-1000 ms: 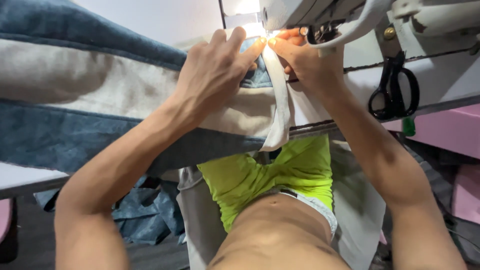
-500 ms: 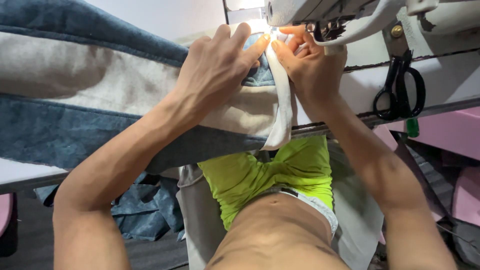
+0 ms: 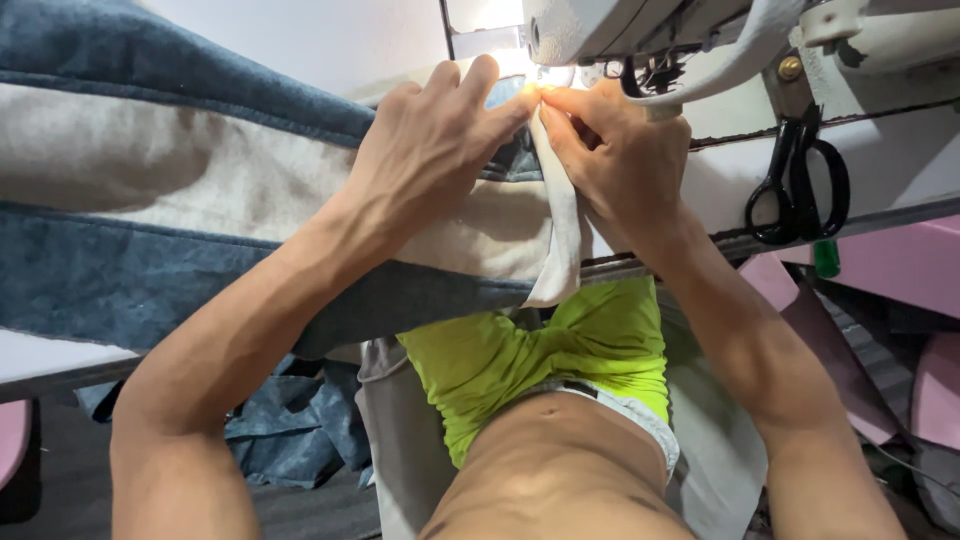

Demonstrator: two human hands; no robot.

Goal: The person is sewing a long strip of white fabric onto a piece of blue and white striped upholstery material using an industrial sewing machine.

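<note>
Right now, both hands are up close to the sewing machine at the top of the view. The left hand lies flat on the jeans cloth, with its fingers a little spread and pressing down. The right hand is just beside it, and its fingers are pinching the edge of a pale strip of cloth under the bright lamp. The fingertips of both hands almost touch there.

The jeans cloth is blue on the outside and pale on the inside. It lies on the white desk, stretches away to the left, and its near edge hangs over the front. The pale strip hangs down over the desk edge too.

Black scissors hang at the right, well apart from the hands. More blue cloth lies down on the floor. The person wears bright green shorts.
</note>
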